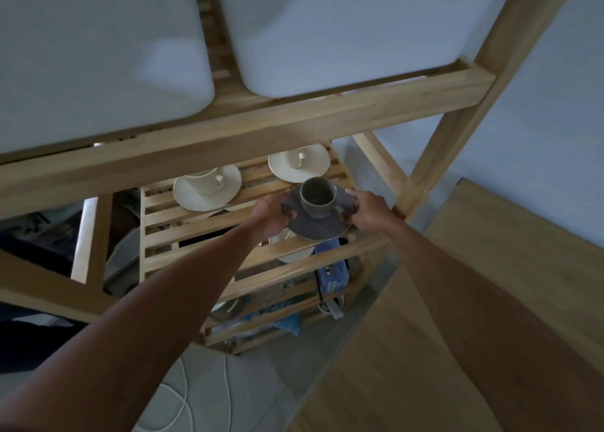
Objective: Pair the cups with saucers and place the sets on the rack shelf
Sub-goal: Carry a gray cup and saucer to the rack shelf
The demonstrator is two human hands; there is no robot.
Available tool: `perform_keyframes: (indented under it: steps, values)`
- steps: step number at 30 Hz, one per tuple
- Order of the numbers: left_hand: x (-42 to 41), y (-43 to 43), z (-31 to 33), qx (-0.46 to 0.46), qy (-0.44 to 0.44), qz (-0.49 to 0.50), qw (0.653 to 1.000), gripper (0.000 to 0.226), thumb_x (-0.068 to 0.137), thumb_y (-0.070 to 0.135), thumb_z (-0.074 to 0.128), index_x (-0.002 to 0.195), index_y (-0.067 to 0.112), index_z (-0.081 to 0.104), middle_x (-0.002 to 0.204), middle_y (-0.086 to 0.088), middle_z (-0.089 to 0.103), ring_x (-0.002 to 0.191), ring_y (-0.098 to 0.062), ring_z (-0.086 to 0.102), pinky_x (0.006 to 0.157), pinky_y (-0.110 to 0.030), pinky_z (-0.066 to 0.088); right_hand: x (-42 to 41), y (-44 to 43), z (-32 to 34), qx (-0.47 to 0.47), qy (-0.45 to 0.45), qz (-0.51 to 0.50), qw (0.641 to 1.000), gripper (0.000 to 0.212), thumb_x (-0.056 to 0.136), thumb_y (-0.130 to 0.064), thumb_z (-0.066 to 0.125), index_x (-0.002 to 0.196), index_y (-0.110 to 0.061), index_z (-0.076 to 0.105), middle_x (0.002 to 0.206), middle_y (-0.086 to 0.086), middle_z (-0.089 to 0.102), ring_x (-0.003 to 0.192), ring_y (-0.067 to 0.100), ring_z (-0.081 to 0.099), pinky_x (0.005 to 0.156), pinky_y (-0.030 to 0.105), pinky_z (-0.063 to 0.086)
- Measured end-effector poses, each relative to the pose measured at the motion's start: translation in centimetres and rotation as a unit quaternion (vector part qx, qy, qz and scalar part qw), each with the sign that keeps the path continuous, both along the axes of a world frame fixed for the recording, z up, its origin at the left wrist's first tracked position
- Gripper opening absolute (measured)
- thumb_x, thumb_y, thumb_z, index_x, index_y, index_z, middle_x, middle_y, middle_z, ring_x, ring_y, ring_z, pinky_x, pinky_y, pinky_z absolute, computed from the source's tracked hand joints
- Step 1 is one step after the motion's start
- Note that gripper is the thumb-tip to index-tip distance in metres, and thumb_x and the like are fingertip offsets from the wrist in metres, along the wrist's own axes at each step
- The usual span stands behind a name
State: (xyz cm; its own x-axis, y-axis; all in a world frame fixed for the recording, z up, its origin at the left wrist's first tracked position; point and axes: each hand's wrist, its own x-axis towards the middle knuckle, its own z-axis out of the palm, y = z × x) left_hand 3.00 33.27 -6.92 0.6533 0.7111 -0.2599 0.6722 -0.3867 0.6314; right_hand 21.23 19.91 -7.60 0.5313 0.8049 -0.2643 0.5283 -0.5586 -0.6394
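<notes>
A grey cup [318,197] stands upright on a grey saucer [315,227], just above the front right part of the slatted rack shelf [196,225]. My left hand [273,212] grips the saucer's left rim and my right hand [366,211] grips its right rim. Two cream sets stand on the same shelf: a cup [206,180] on a saucer [189,196] at the back middle, and a cup [295,158] on a saucer [313,170] at the back right, right behind the grey set.
Two white bins [98,56] [343,29] fill the shelf above, whose wooden front rail [261,131] overhangs the shelf. Lower shelves hold a blue box [331,274], a cream plate [294,255] and other items. A wooden table top [490,301] lies at the right.
</notes>
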Motion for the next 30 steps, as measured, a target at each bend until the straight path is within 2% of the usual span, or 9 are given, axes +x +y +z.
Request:
perform_keyframes:
  steps: [4,7,11,13,16,22,26,28,30]
  values:
    - [0.0,0.4,-0.2,0.015,0.003,-0.028,1.000,0.046,0.088,0.025,0.060,0.133,0.032,0.051,0.107,-0.001,0.063,0.108,-0.025,0.058,0.089,-0.039,0.049,0.1,0.1,-0.1,-0.008,-0.009,0.003,1.000,0.060,0.083,-0.020,0.076,0.138,-0.021,0.051,0.128,0.008,0.063,0.115,0.026,0.059,0.080,0.026,0.040]
    - [-0.2,0.5,-0.3,0.020,0.012,-0.038,0.999,0.045,0.089,0.027,0.060,0.132,0.032,0.050,0.114,-0.003,0.063,0.113,-0.026,0.055,0.094,-0.046,0.048,-0.2,0.0,0.2,-0.011,-0.018,0.006,1.000,0.059,0.083,-0.020,0.075,0.137,-0.020,0.052,0.126,0.008,0.064,0.114,0.026,0.059,0.082,0.027,0.042]
    - [-0.2,0.3,-0.2,0.042,0.012,-0.042,0.998,0.042,0.089,0.029,0.058,0.130,0.029,0.050,0.118,-0.004,0.062,0.113,-0.027,0.055,0.085,-0.037,0.046,-0.6,-0.4,0.7,-0.019,-0.034,0.005,0.999,0.051,0.084,-0.024,0.073,0.131,-0.015,0.054,0.119,0.010,0.066,0.106,0.027,0.062,0.088,0.038,0.050]
    - [-0.6,0.2,0.0,0.030,0.018,-0.024,0.999,0.051,0.089,0.034,0.057,0.137,0.026,0.043,0.128,-0.009,0.058,0.121,-0.031,0.052,0.094,-0.043,0.046,-0.8,-0.9,1.0,-0.018,-0.032,0.008,0.999,0.048,0.085,-0.029,0.071,0.129,-0.017,0.054,0.114,0.008,0.067,0.103,0.026,0.063,0.088,0.041,0.052]
    - [-1.8,-0.1,0.6,0.026,0.032,-0.010,0.999,0.065,0.088,0.039,0.058,0.146,0.028,0.032,0.142,-0.016,0.047,0.132,-0.037,0.041,0.103,-0.053,0.040,-1.3,-2.0,1.8,-0.004,-0.027,0.017,0.999,0.047,0.086,-0.031,0.070,0.128,-0.019,0.053,0.106,0.001,0.065,0.103,0.024,0.063,0.080,0.034,0.048]
    - [-4.7,-2.7,3.0,0.091,0.051,-0.060,0.993,0.068,0.090,0.043,0.057,0.149,0.033,0.025,0.151,-0.013,0.036,0.140,-0.036,0.029,0.108,-0.050,0.030,-3.5,-6.1,4.7,-0.020,-0.050,0.062,0.997,0.072,0.087,-0.036,0.068,0.148,-0.017,0.035,0.142,0.014,0.047,0.132,0.031,0.045,0.105,0.048,0.041]
    - [-6.7,-6.2,5.4,0.144,-0.005,-0.100,0.985,0.068,0.087,0.043,0.060,0.147,0.027,0.031,0.149,-0.005,0.042,0.136,-0.028,0.037,0.106,-0.036,0.029,-5.1,-10.1,7.1,-0.009,-0.060,0.098,0.993,0.080,0.089,-0.037,0.068,0.153,-0.017,0.025,0.151,0.015,0.037,0.137,0.031,0.038,0.106,0.039,0.036]
    - [-7.5,-8.6,6.7,0.160,0.023,-0.115,0.980,0.073,0.084,0.053,0.057,0.147,0.030,0.028,0.154,-0.001,0.035,0.140,-0.027,0.031,0.111,-0.048,0.028,-5.9,-12.6,8.4,-0.013,-0.084,0.103,0.991,0.078,0.087,-0.038,0.069,0.151,-0.017,0.031,0.150,0.012,0.041,0.135,0.030,0.042,0.103,0.036,0.038]
    - [-8.2,-11.5,7.8,0.175,0.036,-0.112,0.978,0.076,0.084,0.057,0.056,0.147,0.026,0.027,0.154,-0.003,0.033,0.141,-0.029,0.029,0.111,-0.049,0.028,-6.6,-15.4,9.9,-0.003,-0.099,0.108,0.989,0.062,0.085,-0.041,0.070,0.138,-0.019,0.046,0.137,0.008,0.052,0.126,0.029,0.050,0.090,0.027,0.042]
